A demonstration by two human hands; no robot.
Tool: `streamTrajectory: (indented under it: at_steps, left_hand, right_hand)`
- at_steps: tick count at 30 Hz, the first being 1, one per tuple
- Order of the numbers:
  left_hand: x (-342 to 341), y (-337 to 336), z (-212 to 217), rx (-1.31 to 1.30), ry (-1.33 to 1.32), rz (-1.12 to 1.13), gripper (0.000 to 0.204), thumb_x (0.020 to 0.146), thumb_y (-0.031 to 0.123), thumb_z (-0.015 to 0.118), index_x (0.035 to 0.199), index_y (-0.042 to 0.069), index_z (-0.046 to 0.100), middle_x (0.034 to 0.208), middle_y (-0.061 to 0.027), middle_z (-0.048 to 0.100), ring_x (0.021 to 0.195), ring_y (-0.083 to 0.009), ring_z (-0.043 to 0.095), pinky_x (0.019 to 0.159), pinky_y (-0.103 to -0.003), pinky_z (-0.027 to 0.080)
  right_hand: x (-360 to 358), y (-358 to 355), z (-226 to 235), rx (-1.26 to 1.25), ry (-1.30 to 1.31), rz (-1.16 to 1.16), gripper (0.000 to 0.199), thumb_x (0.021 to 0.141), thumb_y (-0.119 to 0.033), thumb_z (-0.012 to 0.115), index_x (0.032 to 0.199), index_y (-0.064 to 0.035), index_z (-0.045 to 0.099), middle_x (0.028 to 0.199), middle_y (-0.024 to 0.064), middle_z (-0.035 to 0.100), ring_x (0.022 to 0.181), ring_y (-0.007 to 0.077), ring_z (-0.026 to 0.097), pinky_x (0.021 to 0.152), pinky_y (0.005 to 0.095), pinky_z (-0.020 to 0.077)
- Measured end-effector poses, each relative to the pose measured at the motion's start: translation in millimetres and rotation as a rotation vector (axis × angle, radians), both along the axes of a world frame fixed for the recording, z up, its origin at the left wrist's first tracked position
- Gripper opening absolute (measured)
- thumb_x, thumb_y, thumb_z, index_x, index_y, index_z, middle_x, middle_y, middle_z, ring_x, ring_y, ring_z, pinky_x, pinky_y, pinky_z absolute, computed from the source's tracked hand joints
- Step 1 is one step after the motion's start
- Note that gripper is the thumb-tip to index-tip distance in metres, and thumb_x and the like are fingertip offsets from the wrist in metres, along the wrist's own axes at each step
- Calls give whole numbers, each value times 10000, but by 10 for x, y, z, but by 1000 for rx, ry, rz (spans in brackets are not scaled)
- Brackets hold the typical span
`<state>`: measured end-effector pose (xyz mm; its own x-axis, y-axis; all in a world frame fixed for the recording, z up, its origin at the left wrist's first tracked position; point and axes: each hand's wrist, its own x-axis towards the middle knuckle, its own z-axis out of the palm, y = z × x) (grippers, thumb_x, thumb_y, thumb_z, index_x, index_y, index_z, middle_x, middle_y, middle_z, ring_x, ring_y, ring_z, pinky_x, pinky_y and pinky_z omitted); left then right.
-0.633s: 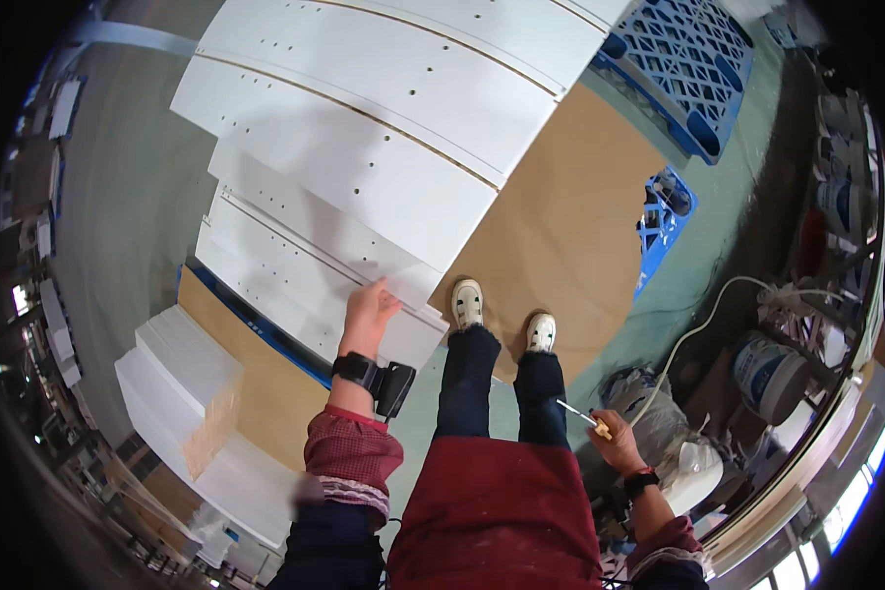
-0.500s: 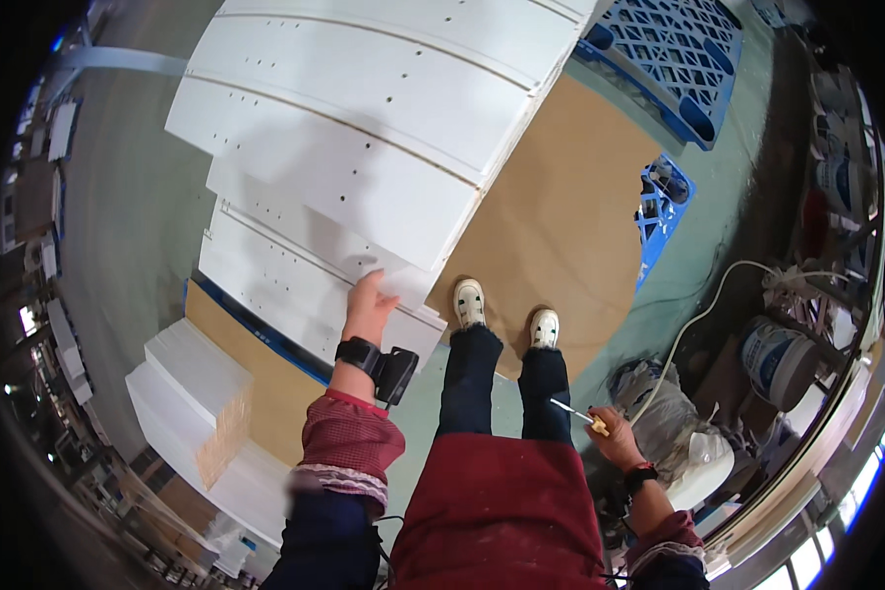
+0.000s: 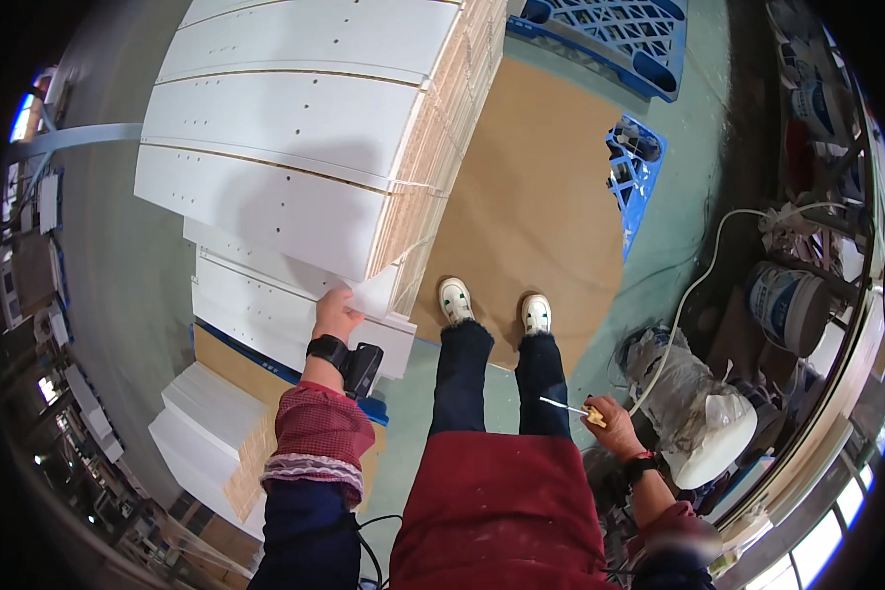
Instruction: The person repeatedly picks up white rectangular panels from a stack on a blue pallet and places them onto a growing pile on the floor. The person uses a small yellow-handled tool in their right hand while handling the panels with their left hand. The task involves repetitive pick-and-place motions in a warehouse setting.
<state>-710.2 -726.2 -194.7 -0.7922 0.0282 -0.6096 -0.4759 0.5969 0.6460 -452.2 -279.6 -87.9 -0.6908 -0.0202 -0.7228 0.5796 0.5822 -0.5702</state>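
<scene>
My left hand (image 3: 336,317) reaches onto a low stack of white boards (image 3: 256,313), just under the near corner of a taller stack. Its thumb stands apart from the fingers, and the fingertips touch the white surface. The taller stack of white drilled boards (image 3: 275,118) shows brown raw edges and straps along its right side. My right hand (image 3: 615,430) is closed round the yellow handle of a screwdriver (image 3: 563,406), away from the boards. Its thin pale shaft points left, in front of my trouser leg.
A brown sheet (image 3: 521,197) lies on the floor under my shoes. Blue plastic pallets (image 3: 615,44) stand beyond it. Left of me are more white boards (image 3: 202,413). On the right are a plastic-wrapped bundle (image 3: 674,393), a white hose (image 3: 693,285) and buckets (image 3: 789,307).
The view has shifted, and more of the tall stack's strapped side shows. My left hand stays by the stack's near corner; my right hand still holds the screwdriver.
</scene>
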Motion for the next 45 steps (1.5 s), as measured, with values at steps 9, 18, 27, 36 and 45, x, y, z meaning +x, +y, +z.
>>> streamTrajectory:
  at_steps: [9, 18, 27, 36, 45]
  left_hand:
    - [-215, 165, 51, 540, -356, 1169, 247, 733, 164, 604, 952, 69, 540, 937, -99, 569, 903, -216, 539, 782, -369, 446]
    - [-294, -85, 486, 610, 36, 1001, 279, 776, 132, 579, 995, -36, 540, 986, -107, 573, 941, -220, 538, 832, -336, 421]
    - [1494, 73, 2868, 329, -189, 778, 429, 711, 74, 540, 1117, -38, 459, 999, -134, 561, 899, -247, 571, 774, -355, 469]
    - [2448, 688, 3562, 349, -831, 418, 605, 671, 48, 628, 1225, -17, 395, 1085, -113, 540, 993, -209, 517, 868, -309, 392]
    - [1804, 1300, 2681, 384, -788, -207, 511, 714, 53, 592, 1191, -37, 433, 1089, -123, 539, 988, -202, 520, 868, -317, 393]
  right_hand:
    - [63, -26, -11, -19, -22, -19, 287, 701, -126, 642, 967, -81, 542, 926, 104, 554, 855, 326, 546, 724, 369, 451]
    - [-291, 111, 78, -13, 202, 82, 274, 712, -131, 638, 963, -74, 543, 899, 99, 562, 899, 317, 523, 747, 390, 435]
    - [-909, 44, 679, -251, 328, 349, 264, 661, -127, 628, 902, -75, 531, 758, 114, 531, 676, 318, 546, 600, 381, 447]
    - [-1159, 509, 830, -33, 49, 336, 215, 758, -263, 565, 825, -60, 541, 630, 172, 569, 596, 351, 567, 514, 391, 461]
    - [-436, 1038, 924, -125, -114, 419, 276, 757, -304, 549, 867, -52, 552, 689, 179, 588, 680, 348, 589, 591, 418, 474]
